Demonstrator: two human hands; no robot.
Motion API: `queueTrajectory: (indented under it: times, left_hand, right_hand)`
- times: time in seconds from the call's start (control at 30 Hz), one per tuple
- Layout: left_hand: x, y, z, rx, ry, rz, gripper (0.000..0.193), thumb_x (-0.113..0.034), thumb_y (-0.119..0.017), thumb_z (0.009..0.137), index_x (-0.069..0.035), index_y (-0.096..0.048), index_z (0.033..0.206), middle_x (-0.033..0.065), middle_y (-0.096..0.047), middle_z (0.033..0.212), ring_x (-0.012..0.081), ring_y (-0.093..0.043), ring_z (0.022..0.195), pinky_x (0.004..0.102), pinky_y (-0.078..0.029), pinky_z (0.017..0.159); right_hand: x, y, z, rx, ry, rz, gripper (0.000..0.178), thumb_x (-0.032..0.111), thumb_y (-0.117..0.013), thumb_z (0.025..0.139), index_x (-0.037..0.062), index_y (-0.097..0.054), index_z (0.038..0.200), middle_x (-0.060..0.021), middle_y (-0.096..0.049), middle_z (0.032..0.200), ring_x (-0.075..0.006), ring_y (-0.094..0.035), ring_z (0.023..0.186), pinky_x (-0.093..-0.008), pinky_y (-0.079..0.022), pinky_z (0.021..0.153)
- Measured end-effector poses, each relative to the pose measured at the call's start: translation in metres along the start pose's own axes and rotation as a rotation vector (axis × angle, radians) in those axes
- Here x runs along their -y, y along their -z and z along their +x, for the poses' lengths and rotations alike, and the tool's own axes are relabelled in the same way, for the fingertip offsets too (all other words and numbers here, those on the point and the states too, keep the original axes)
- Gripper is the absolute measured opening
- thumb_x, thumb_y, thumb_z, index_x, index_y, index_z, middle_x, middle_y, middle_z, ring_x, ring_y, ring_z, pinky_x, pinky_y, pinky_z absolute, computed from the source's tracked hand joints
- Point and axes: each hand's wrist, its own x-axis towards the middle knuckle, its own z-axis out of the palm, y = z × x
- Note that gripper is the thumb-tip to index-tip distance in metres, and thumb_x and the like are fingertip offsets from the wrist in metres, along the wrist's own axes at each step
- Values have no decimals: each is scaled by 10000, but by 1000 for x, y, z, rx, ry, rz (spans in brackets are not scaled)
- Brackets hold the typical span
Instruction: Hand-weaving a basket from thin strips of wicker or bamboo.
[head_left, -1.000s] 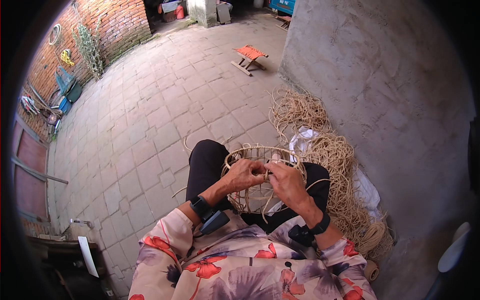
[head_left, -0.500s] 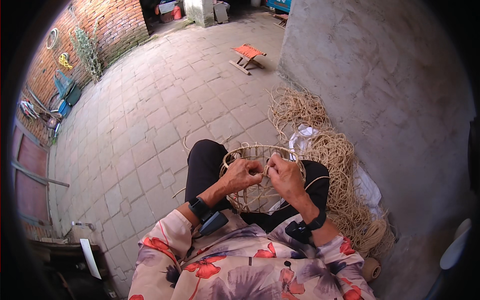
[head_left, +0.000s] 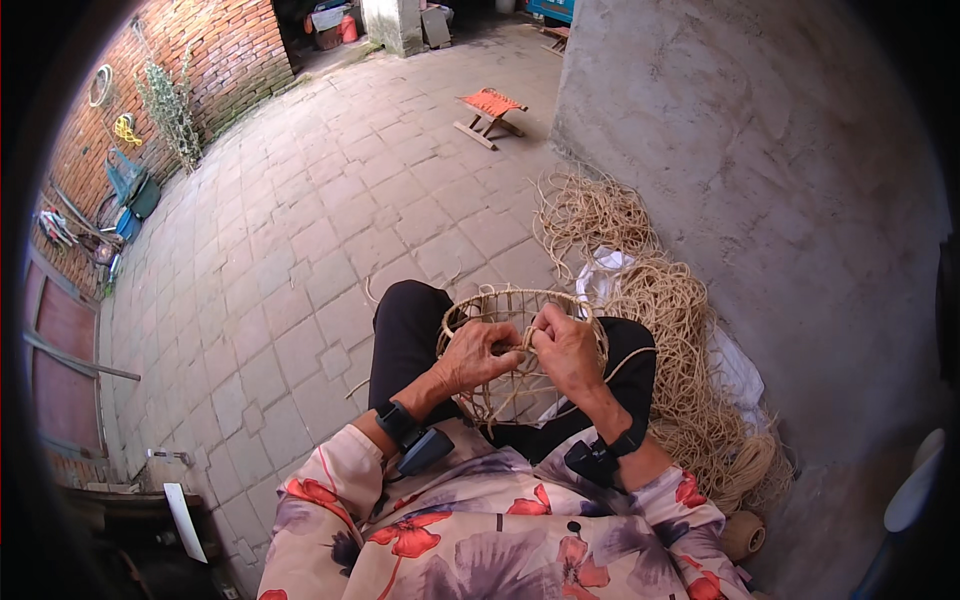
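A round open-frame basket (head_left: 500, 400) with a cord-wrapped rim rests between my knees. Both hands meet at its near side, fingertips nearly touching. My left hand (head_left: 482, 353) is closed, thumb and forefinger pinching the tan cord at the basket frame. My right hand (head_left: 565, 348) is closed too, its thumb and fingers pinching the same cord close by. A loose length of cord (head_left: 630, 358) runs out to the right of my right hand across my knee. The exact knot or loop between the fingertips is too small to make out.
A big tangled heap of tan cord (head_left: 665, 310) lies at my right over white sacking (head_left: 735, 375), along a grey wall (head_left: 750, 150). A cord spool (head_left: 742, 535) sits by my right hip. Ahead stands a folding stool (head_left: 490, 112) with an orange seat on the paving (head_left: 330, 220).
Both hands stay at the same spot on the basket. The fingers of my right hand have shifted slightly around the cord, and the view has tilted a little.
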Motion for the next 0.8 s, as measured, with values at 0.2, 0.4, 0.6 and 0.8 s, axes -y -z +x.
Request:
queueTrajectory:
  times: [0.2, 0.4, 0.6, 0.8]
  left_hand:
    - [0, -1, -2, -6, -18, 33, 230, -232, -659, 815, -4, -623, 816, 92, -601, 647, 160, -571, 540, 304, -445, 533]
    - [-1, -7, -5, -84, -84, 130, 206, -222, -651, 828, -19, -620, 821, 115, -602, 657, 255, -590, 595, 348, -458, 575]
    - [0, -16, -10, -176, -142, 186, 156, -173, -662, 817, -36, -587, 811, 135, -588, 669, 332, -601, 658, 413, -462, 628]
    - [-7, -17, -10, -226, -103, 129, 115, -101, -670, 809, -12, -615, 857, 117, -622, 724, 239, -615, 625, 332, -486, 582]
  right_hand:
    - [-1, 14, 10, 104, 168, -80, 72, 83, -576, 754, 23, -569, 791, -162, -582, 652, -349, -593, 641, -431, -455, 595]
    - [-19, 21, 33, 277, 283, -139, 91, 112, -583, 685, 26, -591, 714, -154, -598, 652, -349, -588, 638, -435, -455, 599]
    - [-39, 12, 56, 581, 215, -161, 174, 184, -621, 653, 20, -598, 704, -123, -569, 589, -236, -560, 548, -354, -432, 527]
    - [-47, 14, 66, 783, 73, -95, 210, 228, -666, 674, 26, -626, 714, -100, -565, 573, -179, -523, 532, -340, -419, 521]
